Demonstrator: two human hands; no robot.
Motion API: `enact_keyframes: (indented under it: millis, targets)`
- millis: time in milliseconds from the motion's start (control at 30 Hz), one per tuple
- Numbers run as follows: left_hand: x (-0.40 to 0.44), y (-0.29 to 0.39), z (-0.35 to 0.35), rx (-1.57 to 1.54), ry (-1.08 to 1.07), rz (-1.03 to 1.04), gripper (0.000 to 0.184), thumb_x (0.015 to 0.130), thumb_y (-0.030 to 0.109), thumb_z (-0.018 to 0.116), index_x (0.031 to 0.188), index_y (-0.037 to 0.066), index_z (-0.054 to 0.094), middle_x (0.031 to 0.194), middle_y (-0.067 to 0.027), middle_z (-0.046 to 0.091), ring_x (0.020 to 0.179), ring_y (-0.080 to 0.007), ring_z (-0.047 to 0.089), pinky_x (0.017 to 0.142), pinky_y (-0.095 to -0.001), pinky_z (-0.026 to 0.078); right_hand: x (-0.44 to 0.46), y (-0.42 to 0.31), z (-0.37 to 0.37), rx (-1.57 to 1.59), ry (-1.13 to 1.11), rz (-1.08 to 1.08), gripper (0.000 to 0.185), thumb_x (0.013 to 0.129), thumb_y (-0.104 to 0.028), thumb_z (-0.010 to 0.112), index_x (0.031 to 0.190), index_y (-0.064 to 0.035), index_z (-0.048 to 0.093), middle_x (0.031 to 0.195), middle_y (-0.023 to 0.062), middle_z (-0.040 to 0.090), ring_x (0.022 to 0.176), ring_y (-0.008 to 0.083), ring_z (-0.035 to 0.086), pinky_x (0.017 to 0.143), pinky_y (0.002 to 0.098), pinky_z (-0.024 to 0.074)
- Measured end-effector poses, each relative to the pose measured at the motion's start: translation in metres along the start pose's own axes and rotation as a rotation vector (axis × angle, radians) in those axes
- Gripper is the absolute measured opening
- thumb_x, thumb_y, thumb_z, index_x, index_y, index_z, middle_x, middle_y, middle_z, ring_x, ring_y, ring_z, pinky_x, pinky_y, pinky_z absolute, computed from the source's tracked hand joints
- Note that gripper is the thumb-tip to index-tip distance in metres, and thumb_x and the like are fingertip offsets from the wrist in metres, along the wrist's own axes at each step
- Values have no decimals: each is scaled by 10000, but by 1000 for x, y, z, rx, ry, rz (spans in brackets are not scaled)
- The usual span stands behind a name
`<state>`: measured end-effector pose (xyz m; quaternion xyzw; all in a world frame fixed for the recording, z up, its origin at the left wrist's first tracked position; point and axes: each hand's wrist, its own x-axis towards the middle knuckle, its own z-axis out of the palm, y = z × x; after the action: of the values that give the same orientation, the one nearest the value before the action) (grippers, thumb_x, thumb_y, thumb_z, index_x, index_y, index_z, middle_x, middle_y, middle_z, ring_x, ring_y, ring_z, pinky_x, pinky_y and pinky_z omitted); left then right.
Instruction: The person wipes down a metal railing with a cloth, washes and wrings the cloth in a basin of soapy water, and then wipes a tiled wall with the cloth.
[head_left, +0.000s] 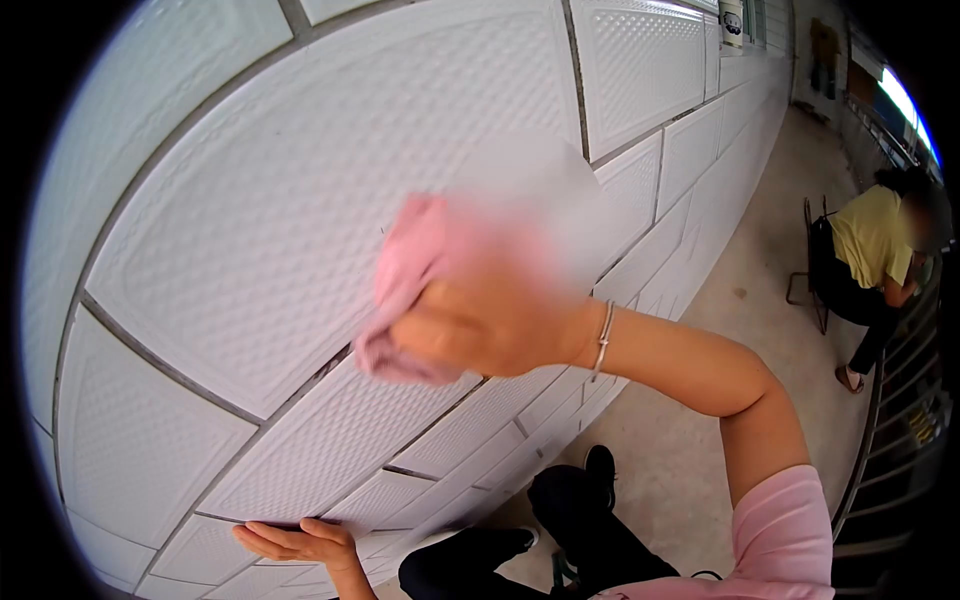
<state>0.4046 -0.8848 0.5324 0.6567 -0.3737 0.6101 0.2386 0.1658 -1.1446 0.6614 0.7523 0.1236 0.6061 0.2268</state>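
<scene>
A white tiled wall [250,200] with a raised dotted pattern and dark joints fills most of the head view. My right hand [455,325] is closed on a bunched pink cloth [408,245] and presses it to a large tile. Part of that hand and the cloth's right side are smeared. Lower down, my left hand [300,545] lies against the wall with its fingers stretched out, holding nothing.
To the right, a person in a yellow top [868,235] sits on a chair [812,265] beside a metal railing [880,440]. A white container [732,22] stands at the wall's top. Concrete floor [690,440] runs alongside.
</scene>
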Motion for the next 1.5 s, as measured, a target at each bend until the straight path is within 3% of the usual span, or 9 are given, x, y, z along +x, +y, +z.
enact_keyframes:
  millis: [167,367,433,567,700,933,1100,1167,1500]
  targets:
    - [4,3,1,-7,19,30,572,1003,287,296,1421,-99,232,1490,-282,200,1378,-404,215,1110,-502,191,-32,49,-47,-196,179,451,78,791,-86,539,809,-19,575,876,126,584,792,307,518,693,388,400]
    - [6,7,3,-19,30,42,580,1008,293,287,1424,-105,213,1491,-287,184,1377,-405,207,1100,-501,197,-147,128,-100,-416,341,920,189,971,-185,483,1071,-24,473,1098,82,522,942,146,513,854,291,427]
    - [6,7,3,-20,26,49,584,1008,298,285,1425,-103,211,1490,-285,186,1374,-405,213,1098,-502,201,-148,127,-108,-133,673,1482,248,989,-238,439,1027,0,495,1020,121,555,946,225,544,843,328,426]
    - [8,8,1,18,30,55,586,1009,307,281,1430,-94,210,1485,-278,193,1367,-401,222,1095,-504,209,-174,129,-90,-470,431,1135,171,1002,-180,411,1065,-26,448,960,55,511,699,87,512,567,207,434]
    - [7,7,1,14,16,63,602,991,304,279,1429,-103,200,1483,-296,182,1369,-413,208,1092,-525,189,-80,17,-19,-402,337,766,91,932,-30,452,1014,-17,491,883,123,506,817,243,484,776,385,390]
    - [5,5,-2,8,-8,49,620,993,322,293,1436,-99,185,1489,-280,186,1370,-419,206,1095,-517,196,-47,-124,55,114,-55,191,218,819,-300,678,1004,-203,615,879,-49,569,846,126,557,632,296,459]
    - [6,5,-3,16,-22,66,621,995,322,289,1437,-99,177,1489,-290,167,1371,-420,199,1097,-519,187,-64,-113,46,432,-193,357,186,824,-348,673,957,-219,660,925,-83,559,865,126,546,644,293,479]
    - [4,4,-1,1,-38,78,622,996,322,287,1439,-99,170,1491,-293,155,1372,-418,191,1098,-520,182,-84,-91,47,-109,145,236,152,847,-327,634,918,-193,618,930,-25,554,847,132,555,699,323,460]
    - [2,8,4,25,4,92,612,1008,331,264,1445,-88,173,1510,-260,140,1386,-363,161,1109,-477,158,-196,53,-69,-445,223,788,253,911,-100,532,1138,-20,452,1069,93,497,947,176,496,863,267,380]
